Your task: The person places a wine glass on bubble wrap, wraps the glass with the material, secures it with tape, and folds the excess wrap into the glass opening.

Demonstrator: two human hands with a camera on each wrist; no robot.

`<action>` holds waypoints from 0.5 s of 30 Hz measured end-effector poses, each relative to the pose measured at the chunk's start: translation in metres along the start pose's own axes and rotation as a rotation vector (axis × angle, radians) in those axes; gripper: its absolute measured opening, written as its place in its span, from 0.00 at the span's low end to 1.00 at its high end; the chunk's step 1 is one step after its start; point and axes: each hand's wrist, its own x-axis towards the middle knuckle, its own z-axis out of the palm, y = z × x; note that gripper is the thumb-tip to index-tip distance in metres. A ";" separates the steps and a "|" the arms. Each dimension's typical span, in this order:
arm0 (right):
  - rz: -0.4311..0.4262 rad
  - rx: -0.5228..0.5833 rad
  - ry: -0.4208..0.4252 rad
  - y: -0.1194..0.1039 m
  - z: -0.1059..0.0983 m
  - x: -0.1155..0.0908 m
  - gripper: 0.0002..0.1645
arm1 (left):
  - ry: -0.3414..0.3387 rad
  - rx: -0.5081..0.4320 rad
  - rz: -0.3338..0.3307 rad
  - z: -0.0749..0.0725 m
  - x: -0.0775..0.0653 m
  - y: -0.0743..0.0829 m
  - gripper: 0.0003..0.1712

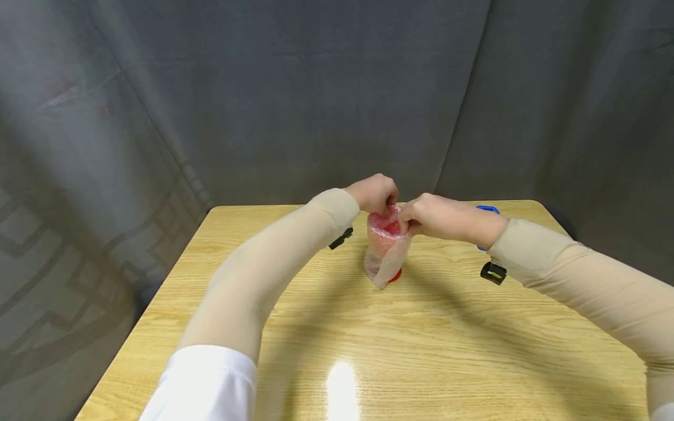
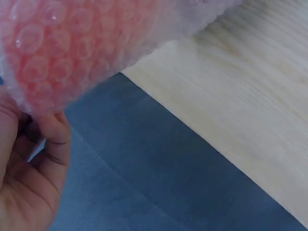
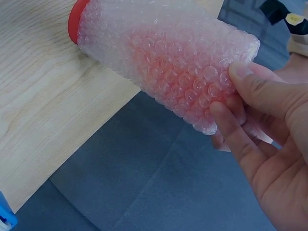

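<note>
A bubble wrap bag or sleeve (image 1: 380,257) stands upright on the table around a red thing, whose kind I cannot tell through the wrap. The red edge (image 3: 75,20) of that thing sticks out past the wrap's lower end. At the wrap's top rim, my left hand (image 1: 375,194) pinches the far left side, its fingertips partly hidden. Across from it, my right hand (image 3: 274,115) holds the rim's right side between thumb and fingers. Red shows most strongly through the bubbles (image 2: 62,53) near the top.
Behind my right forearm, a blue-edged object (image 1: 488,209) is mostly hidden. The wooden table (image 1: 337,333) ends just beyond the wrap, before a grey curtain (image 1: 316,105). Small black devices hang under my left wrist (image 1: 341,238) and right wrist (image 1: 493,273).
</note>
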 end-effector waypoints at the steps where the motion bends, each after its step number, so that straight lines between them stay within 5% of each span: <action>1: 0.001 0.002 -0.003 0.000 0.000 0.000 0.12 | 0.009 0.008 0.012 0.001 0.000 -0.001 0.07; 7: 0.020 0.024 -0.017 0.000 -0.001 0.002 0.11 | 0.013 -0.022 -0.038 -0.001 -0.004 -0.005 0.03; 12: 0.034 0.028 -0.020 0.000 -0.001 0.001 0.11 | -0.126 -0.191 -0.253 -0.014 -0.021 0.003 0.12; 15: 0.033 0.029 -0.016 0.001 0.000 0.001 0.10 | -0.208 -0.417 -0.412 -0.020 -0.033 0.009 0.14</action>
